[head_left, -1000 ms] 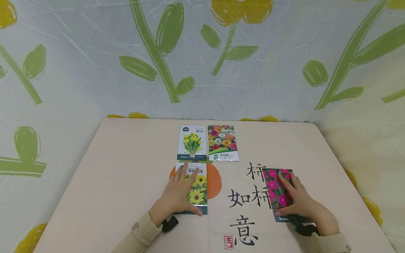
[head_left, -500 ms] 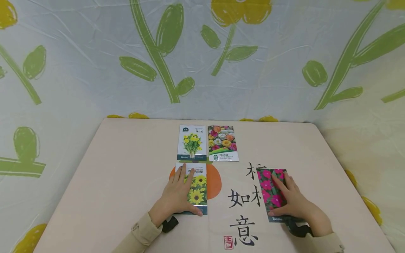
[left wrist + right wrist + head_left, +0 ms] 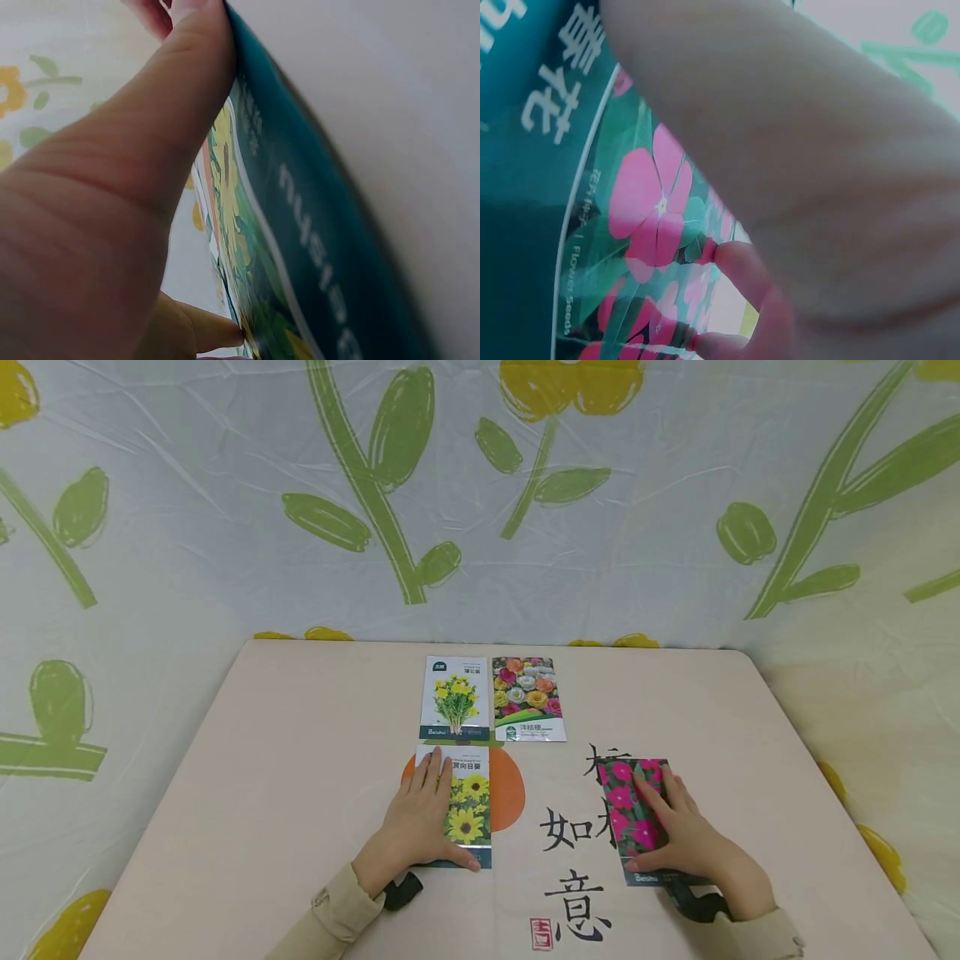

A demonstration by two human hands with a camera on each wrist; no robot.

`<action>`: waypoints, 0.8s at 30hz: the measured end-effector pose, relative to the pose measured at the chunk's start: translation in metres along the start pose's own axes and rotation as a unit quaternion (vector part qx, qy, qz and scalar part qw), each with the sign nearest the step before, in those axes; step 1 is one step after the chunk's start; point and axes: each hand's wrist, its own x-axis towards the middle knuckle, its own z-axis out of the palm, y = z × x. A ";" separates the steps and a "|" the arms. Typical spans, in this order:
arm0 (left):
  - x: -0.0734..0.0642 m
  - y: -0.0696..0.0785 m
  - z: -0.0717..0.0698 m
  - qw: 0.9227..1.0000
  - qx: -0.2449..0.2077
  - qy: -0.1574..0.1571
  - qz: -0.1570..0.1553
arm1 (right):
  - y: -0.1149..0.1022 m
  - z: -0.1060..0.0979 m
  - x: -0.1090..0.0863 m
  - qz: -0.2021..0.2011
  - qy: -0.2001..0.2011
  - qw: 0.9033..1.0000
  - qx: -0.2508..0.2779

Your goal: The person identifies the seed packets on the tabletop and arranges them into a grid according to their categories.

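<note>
In the head view my left hand rests spread over a seed packet with yellow sunflowers, thumb along its lower edge. The packet lies flat on the table. To the right, my right hand presses its fingers and thumb on a packet with pink flowers, slightly tilted and covering some black characters. In the left wrist view the thumb sits on the packet's dark green band. Two fingertips press the pink-flower picture in the right wrist view.
Behind the sunflower packet lie a white packet with yellow blooms and a packet of mixed roselike flowers, side by side. The pale pink table bears black characters and an orange print. A flowered cloth hangs behind.
My right hand has slid the pink-flower packet to the left along the table, over more of the characters. The left hand stays on the sunflower packet, its index finger drawn closer to the others.
</note>
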 end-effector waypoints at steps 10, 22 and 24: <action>-0.001 0.000 -0.002 1.000 0.007 0.003 0.005 | -0.006 0.002 0.001 0.005 -0.002 1.000 0.003; -0.001 -0.001 -0.001 1.000 0.003 0.001 0.003 | -0.016 0.008 0.003 -0.001 0.004 1.000 0.000; -0.001 0.000 -0.002 1.000 0.003 -0.001 0.001 | -0.017 0.009 0.004 -0.003 0.006 1.000 -0.002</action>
